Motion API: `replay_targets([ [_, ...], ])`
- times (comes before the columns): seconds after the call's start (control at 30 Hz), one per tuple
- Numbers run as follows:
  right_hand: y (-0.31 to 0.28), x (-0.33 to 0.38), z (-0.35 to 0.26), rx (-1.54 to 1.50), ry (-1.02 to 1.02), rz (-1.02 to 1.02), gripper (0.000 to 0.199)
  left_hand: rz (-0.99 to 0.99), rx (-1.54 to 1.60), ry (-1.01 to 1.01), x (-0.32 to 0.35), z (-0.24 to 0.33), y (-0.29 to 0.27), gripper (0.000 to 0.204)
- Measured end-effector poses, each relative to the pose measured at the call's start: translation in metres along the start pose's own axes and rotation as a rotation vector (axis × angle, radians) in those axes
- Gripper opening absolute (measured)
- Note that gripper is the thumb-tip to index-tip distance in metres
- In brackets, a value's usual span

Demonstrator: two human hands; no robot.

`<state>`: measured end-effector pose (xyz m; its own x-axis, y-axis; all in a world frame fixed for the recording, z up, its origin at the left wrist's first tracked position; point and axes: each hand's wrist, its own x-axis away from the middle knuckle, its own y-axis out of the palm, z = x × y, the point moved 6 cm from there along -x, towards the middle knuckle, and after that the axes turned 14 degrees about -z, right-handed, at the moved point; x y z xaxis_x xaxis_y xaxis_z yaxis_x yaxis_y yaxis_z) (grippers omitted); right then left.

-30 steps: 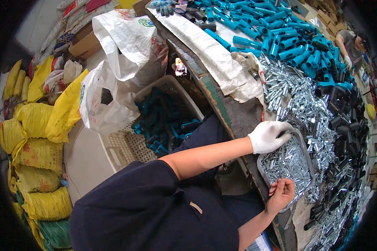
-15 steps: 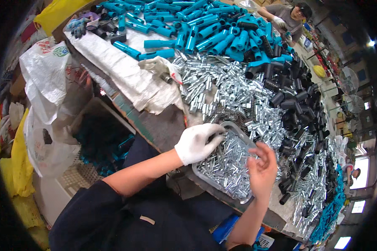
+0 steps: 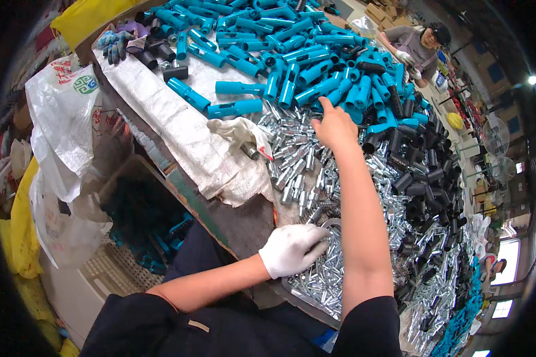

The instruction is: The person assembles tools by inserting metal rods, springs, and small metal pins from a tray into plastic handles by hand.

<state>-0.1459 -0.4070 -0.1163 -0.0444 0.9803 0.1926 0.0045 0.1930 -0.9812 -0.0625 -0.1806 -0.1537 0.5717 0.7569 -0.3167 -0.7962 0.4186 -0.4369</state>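
Observation:
My left hand (image 3: pixel 295 250), in a white glove, hovers at the near end of a clear plastic tray (image 3: pixel 298 291) filled with small silver metal pins (image 3: pixel 324 276). Its fingers curl together, and whatever they may hold is hidden. My bare right hand (image 3: pixel 337 127) stretches far forward over the table, index finger extended and thumb apart, with no object visible in it. Just beyond its fingertip lie teal slotted tubes (image 3: pixel 312 94) in a big heap. Below and around that hand spread silver threaded metal fittings (image 3: pixel 298 160). My right forearm covers part of the tray.
Black cylindrical sleeves (image 3: pixel 420 184) are piled on the right. A white woven sheet (image 3: pixel 178 137) covers the table's left side, with a crumpled white cloth (image 3: pixel 241 132) on it. Below left, a crate (image 3: pixel 110 262) holds teal parts. Another person (image 3: pixel 420 50) works at the far right.
My right hand has moved from beside the tray forward to the edge of the teal heap. The view has shifted, so the table's contents sit lower. My left hand stays curled near the tray.

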Motion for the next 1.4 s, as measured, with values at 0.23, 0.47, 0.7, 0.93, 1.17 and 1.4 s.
replay_targets([
  [0.23, -0.019, 0.054, 0.033, -0.277, 0.002, 0.242, 0.025, 0.016, 0.003, 0.026, 0.0, -0.001, 0.001, 0.018],
  [0.47, 0.039, 0.245, 0.058, -1.467, -0.095, 0.005, 0.025, -0.032, 0.15, -0.033, 0.001, 0.0, -0.004, 0.028],
  [0.7, 0.094, 0.329, 0.033, -1.363, 0.012, -0.026, 0.03, -0.166, 0.488, -0.217, 0.007, 0.007, 0.012, 0.017],
  [0.93, 0.074, 0.386, 0.121, -0.995, 0.297, 0.178, 0.044, 0.107, 0.351, -0.305, -0.04, -0.014, -0.012, 0.035],
  [1.17, 0.078, 0.445, 0.285, -0.721, 0.709, 0.564, 0.041, 0.145, 0.129, -0.247, -0.046, -0.032, 0.007, 0.05],
  [1.4, 0.089, 0.369, 0.407, -0.465, 0.757, 0.4, 0.024, 0.145, -0.001, -0.181, -0.041, -0.022, 0.009, 0.049],
])
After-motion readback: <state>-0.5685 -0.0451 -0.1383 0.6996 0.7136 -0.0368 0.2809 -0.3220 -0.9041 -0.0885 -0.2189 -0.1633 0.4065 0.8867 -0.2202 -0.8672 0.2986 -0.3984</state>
